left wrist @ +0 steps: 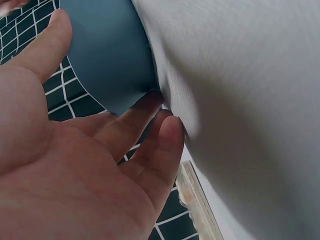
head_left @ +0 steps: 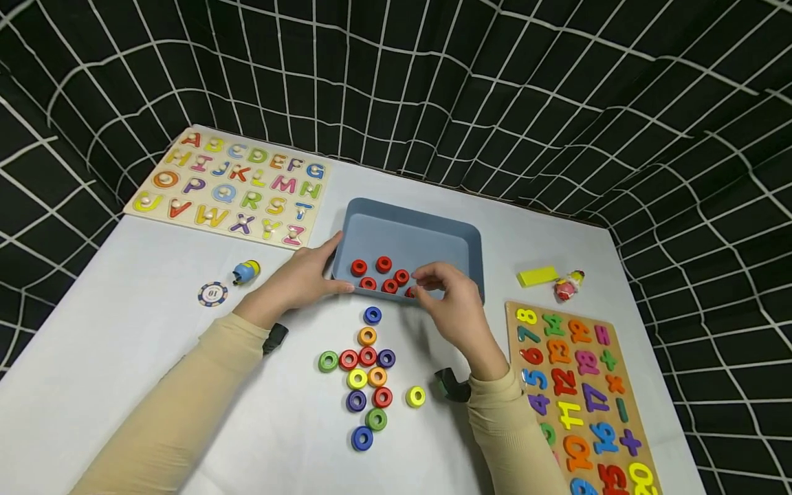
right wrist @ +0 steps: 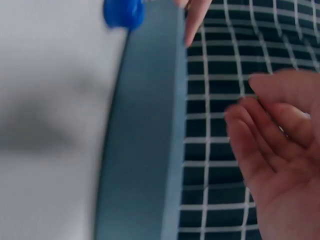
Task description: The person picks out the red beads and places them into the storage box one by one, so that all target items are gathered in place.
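Note:
A blue-grey tray (head_left: pixel 408 230) holds several red rings (head_left: pixel 383 264) along its near side. My left hand (head_left: pixel 300 278) rests against the tray's near left corner, thumb at the front wall and fingers along the left side. In the left wrist view, its fingertips (left wrist: pixel 155 100) touch the base of the tray wall. Over the near right part of the tray is my right hand (head_left: pixel 454 302), its fingers bent beside the red rings and partly covering one. Nothing shows between thumb and fingers of the right hand (right wrist: pixel 280 135) in the right wrist view.
Coloured rings (head_left: pixel 368 356) lie in a cluster before the tray, with a yellow ring (head_left: pixel 415 396) apart. An alphabet board (head_left: pixel 232 185) stands back left, a number board (head_left: pixel 581 399) right. A poker chip (head_left: pixel 213 294), small figures (head_left: pixel 247 271) and a yellow block (head_left: pixel 537 276) lie around.

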A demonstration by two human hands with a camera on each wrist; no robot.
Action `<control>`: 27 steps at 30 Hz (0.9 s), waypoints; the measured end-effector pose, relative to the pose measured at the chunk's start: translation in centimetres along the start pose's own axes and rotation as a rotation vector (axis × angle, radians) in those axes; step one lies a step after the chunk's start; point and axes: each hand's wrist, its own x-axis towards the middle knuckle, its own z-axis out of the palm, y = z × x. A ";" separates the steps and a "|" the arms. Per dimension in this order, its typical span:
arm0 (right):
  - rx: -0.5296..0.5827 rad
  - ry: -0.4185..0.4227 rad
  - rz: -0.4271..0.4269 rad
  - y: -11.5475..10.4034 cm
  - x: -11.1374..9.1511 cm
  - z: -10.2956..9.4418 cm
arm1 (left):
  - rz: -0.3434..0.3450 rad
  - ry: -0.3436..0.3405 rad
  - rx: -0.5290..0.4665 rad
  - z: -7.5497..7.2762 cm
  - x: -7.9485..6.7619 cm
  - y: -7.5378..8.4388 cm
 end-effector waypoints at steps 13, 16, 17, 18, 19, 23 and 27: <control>-0.185 -0.475 -0.119 -3.0 -3.6 2.8 | 0.008 0.000 0.009 0.0 -0.1 0.1; -0.249 -0.498 -0.104 -2.8 -4.1 3.7 | 0.012 0.000 0.005 0.0 0.0 0.0; -0.263 -0.500 -0.103 -2.9 -4.2 3.9 | 0.012 0.001 0.005 0.1 0.0 -0.1; -0.270 -0.500 -0.100 -2.9 -4.4 4.1 | 0.010 0.001 0.003 0.1 0.0 -0.1; -0.276 -0.501 -0.098 -3.0 -4.4 4.3 | 0.006 0.000 0.002 0.1 0.0 -0.1; -0.290 -0.510 -0.095 -3.2 -4.6 4.8 | -0.007 -0.006 0.005 0.1 0.0 -0.2; -0.282 -0.507 -0.089 -3.3 -4.6 4.7 | -0.002 -0.004 0.004 0.1 0.0 -0.2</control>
